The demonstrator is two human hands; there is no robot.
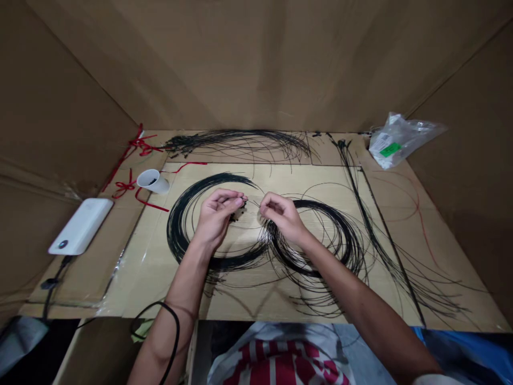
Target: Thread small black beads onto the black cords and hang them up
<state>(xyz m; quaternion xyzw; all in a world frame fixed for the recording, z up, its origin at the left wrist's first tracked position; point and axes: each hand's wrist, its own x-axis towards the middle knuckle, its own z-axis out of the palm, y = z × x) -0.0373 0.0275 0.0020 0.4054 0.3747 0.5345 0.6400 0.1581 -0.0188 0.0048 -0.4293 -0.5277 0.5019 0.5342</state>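
Over the middle of the board, my left hand (216,216) is closed in a pinch, with a small black piece (243,199) at its fingertips. More tiny black pieces (236,218) show just beneath that hand. My right hand (284,216) pinches a thin black wire (254,202), whose end points toward the left fingertips. Around and below the left hand lies a large coil of black wires (175,230). A smaller, looser coil (353,240) rests under my right hand and forearm. Whether the wire touches the small piece is too fine to tell.
A white cup (154,181) with dark bits inside stands left, near red ribbons (125,186). A white power bank (81,225) with a cable lies farther left. Wire bundles lie at the back (240,136) and right (366,219). A plastic bag (401,140) sits back right. Cardboard walls (264,64) enclose the table.
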